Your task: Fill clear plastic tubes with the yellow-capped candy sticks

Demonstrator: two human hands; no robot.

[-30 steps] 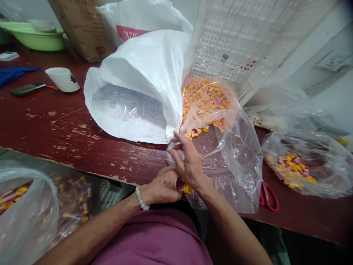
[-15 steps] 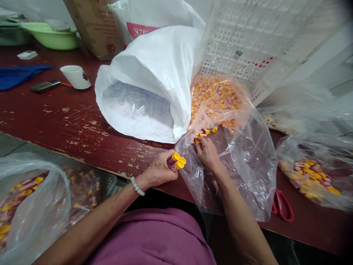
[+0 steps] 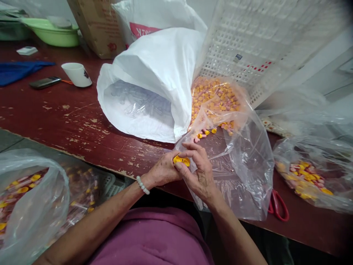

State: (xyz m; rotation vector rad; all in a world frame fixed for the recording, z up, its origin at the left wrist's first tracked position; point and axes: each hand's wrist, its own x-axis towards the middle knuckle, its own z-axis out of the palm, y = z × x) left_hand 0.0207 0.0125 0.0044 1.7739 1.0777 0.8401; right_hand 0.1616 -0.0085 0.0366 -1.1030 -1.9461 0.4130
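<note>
My left hand [image 3: 165,168], with a pale bead bracelet at the wrist, is closed around a small bunch of tubes with yellow caps [image 3: 179,159]; their bodies are hidden by the fingers. Against those caps, my right hand [image 3: 200,172] presses its thumb and curled fingers, touching the left hand. Beyond both hands, many yellow caps with pink pieces [image 3: 216,97] lie heaped in an open clear plastic bag [image 3: 245,165], a few loose at its mouth. To the left of the heap, a white sack [image 3: 157,55] lies open with clear tubes [image 3: 140,101] inside.
A white plastic crate [image 3: 234,40] leans behind the heap. Red-handled scissors [image 3: 280,206] and a bag of capped tubes [image 3: 309,178] are at right. A cup [image 3: 76,74] and phone [image 3: 45,82] sit at left. Another filled bag [image 3: 35,209] stands below the table edge.
My right hand has moved left and toward me, from the loose caps at the bag's mouth to the tubes in my left hand. My left hand still grips them.
</note>
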